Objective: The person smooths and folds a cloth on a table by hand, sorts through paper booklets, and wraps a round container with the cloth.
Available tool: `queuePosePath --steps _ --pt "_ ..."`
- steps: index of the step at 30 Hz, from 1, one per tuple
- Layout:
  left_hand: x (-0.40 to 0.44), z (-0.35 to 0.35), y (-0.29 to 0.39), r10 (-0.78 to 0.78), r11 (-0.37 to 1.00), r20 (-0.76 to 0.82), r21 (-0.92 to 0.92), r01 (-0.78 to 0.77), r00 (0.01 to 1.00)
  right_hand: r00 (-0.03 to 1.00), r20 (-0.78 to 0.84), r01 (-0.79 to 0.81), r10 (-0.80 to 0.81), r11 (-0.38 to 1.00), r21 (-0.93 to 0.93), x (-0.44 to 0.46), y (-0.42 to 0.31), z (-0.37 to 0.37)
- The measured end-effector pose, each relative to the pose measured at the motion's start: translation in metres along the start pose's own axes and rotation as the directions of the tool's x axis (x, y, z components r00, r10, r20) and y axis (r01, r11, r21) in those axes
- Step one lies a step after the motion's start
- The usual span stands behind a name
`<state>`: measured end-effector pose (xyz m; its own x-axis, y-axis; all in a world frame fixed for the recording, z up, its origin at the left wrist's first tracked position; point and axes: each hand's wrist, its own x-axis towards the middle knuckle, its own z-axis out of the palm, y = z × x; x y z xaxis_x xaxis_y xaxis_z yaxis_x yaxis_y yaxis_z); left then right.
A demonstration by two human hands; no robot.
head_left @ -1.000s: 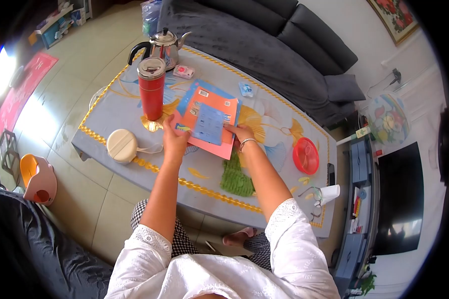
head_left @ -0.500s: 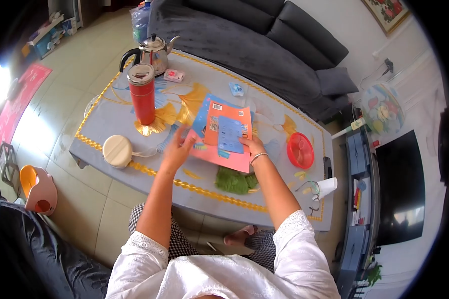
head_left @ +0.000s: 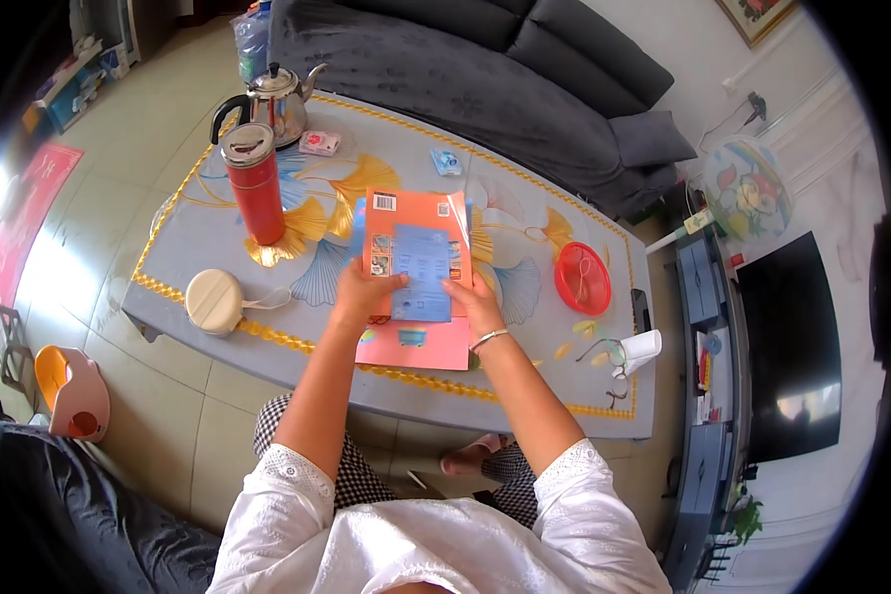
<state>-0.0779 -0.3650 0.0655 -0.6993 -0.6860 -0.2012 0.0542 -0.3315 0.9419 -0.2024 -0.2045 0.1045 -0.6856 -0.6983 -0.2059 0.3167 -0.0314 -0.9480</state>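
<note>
A stack of thin booklets is held above the table: a small blue one (head_left: 422, 259) on top, an orange one (head_left: 411, 205) with barcodes under it, and a pink one (head_left: 434, 348) sticking out toward the body. Blue edges of another show behind. My left hand (head_left: 361, 292) grips the stack's left side, its thumb on the blue booklet. At the right side my right hand (head_left: 477, 302) holds it the same way, thumb on top. The green cloth is almost wholly hidden beneath the booklets.
On the patterned table (head_left: 337, 381) stand a red tumbler (head_left: 255, 193) and a steel kettle (head_left: 279, 107) at the left, with a cream round case (head_left: 214, 301) nearer. A red bowl (head_left: 582, 278), eyeglasses (head_left: 604, 353) and a white cup (head_left: 641, 348) are at the right.
My left hand has let go of the stack and then taken its left side again. The booklets have turned upright and come nearer the body, covering the green cloth.
</note>
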Motion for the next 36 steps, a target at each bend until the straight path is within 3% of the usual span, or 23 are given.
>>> queuePosePath --steps 3,5,6,7,9,11,13,14,18,20,21,23,24,26,28,29,31,33,36 --pt "-0.007 -0.005 0.005 -0.04 0.987 -0.046 -0.158 0.033 0.998 0.992 -0.041 -0.119 0.121 0.991 0.058 -0.003 0.013 -0.013" --pt "-0.004 -0.013 0.004 -0.065 0.97 -0.008 -0.237 0.061 0.998 0.989 -0.146 -0.032 -0.004 0.971 -0.238 0.005 0.043 -0.047" --pt "-0.003 -0.016 0.004 -0.085 0.944 0.033 -0.317 0.091 0.996 0.988 -0.145 -0.018 -0.053 0.893 -0.449 0.002 0.051 -0.059" --pt "-0.005 -0.015 0.005 -0.088 0.944 0.034 -0.316 0.094 0.996 0.988 -0.147 -0.021 -0.051 0.894 -0.448 -0.013 0.046 -0.052" --pt "-0.009 -0.011 0.008 -0.108 0.91 0.008 -0.401 0.103 0.994 0.971 0.014 0.187 -0.241 0.715 -0.674 -0.045 0.039 -0.037" --pt "-0.011 -0.011 0.011 -0.139 0.899 0.012 -0.418 0.131 0.99 0.961 0.086 0.262 -0.264 0.761 -0.593 -0.062 0.05 -0.038" --pt "-0.009 -0.01 0.012 -0.167 0.887 0.02 -0.433 0.159 0.986 0.868 0.336 0.465 -0.367 0.358 -0.81 -0.088 0.044 -0.031" --pt "-0.006 -0.012 0.009 -0.143 0.876 -0.001 -0.465 0.127 0.99 0.798 0.433 0.535 -0.419 0.162 -0.829 -0.095 0.046 -0.03" --pt "-0.006 -0.013 0.004 -0.186 0.852 -0.02 -0.502 0.151 0.982 0.838 0.421 0.516 -0.347 0.256 -0.817 -0.095 0.052 -0.056" --pt "-0.008 -0.015 -0.002 -0.198 0.862 0.039 -0.47 0.193 0.979 0.911 0.076 0.278 -0.405 0.467 -0.839 -0.081 0.056 -0.079" --pt "-0.008 -0.015 -0.005 -0.214 0.868 0.094 -0.438 0.233 0.972 0.909 0.078 0.282 -0.41 0.466 -0.838 -0.077 0.049 -0.079" --pt "-0.008 -0.011 -0.009 -0.174 0.872 0.143 -0.437 0.219 0.974 0.728 -0.369 0.334 -0.578 0.768 -0.546 -0.07 0.02 -0.067" --pt "-0.01 -0.006 -0.012 -0.145 0.875 0.195 -0.433 0.218 0.97 0.727 -0.372 0.329 -0.577 0.769 -0.549 -0.071 0.003 -0.051" --pt "-0.021 0.009 -0.012 -0.099 0.888 0.273 -0.41 0.209 0.957 0.693 -0.005 0.509 -0.721 0.494 -0.705 -0.074 -0.023 -0.011" --pt "-0.026 0.023 -0.016 -0.038 0.901 0.35 -0.392 0.184 0.936 0.693 0.399 0.643 -0.6 0.265 -0.718 -0.062 -0.022 0.011" --pt "-0.03 0.027 -0.022 -0.114 0.874 0.369 -0.404 0.269 0.922 0.69 0.398 0.643 -0.604 0.261 -0.72 -0.052 -0.017 0.02" --pt "-0.036 0.031 -0.015 -0.186 0.841 0.383 -0.413 0.348 0.905 0.599 0.539 0.628 -0.592 -0.071 -0.775 -0.027 -0.001 0.03" --pt "-0.049 0.027 0.003 -0.091 0.847 0.435 -0.439 0.299 0.896 0.666 0.412 0.507 -0.622 -0.028 -0.862 -0.001 -0.004 0.016" --pt "-0.049 0.018 0.008 -0.067 0.874 0.465 -0.4 0.277 0.883 0.693 0.156 0.381 -0.704 0.174 -0.908 0.021 -0.029 -0.012"
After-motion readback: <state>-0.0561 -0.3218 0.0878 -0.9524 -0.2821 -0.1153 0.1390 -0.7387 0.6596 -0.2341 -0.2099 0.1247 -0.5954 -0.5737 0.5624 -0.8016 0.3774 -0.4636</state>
